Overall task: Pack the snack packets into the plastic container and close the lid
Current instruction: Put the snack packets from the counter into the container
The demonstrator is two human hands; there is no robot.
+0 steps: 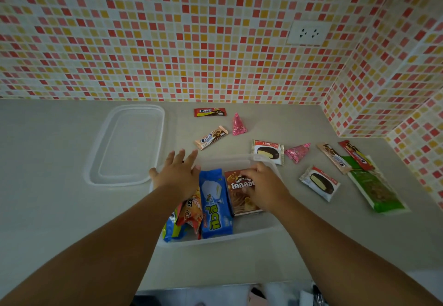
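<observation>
While packing is under way, this is how things lie:
Container: clear plastic container (268,230) sits near centre on the counter (60,209), open.
Packed: blue packet (214,207), brown box (239,195) and an orange bag (191,212) at its left side.
Left hand (177,176): fingers spread flat over the far-left rim, gripping nothing.
Right hand (263,183): pressing on the brown box; whether it grips, I cannot tell.
Left to pack: Choco Pie packets (267,151), pink cones (238,124), cookie sticks (211,137), green packet (374,188), all right and far.
Lid (129,145): lying far left, not yet on.

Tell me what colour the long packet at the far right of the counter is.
Green, with a darker printed picture along the long packet, in the head view.
</observation>
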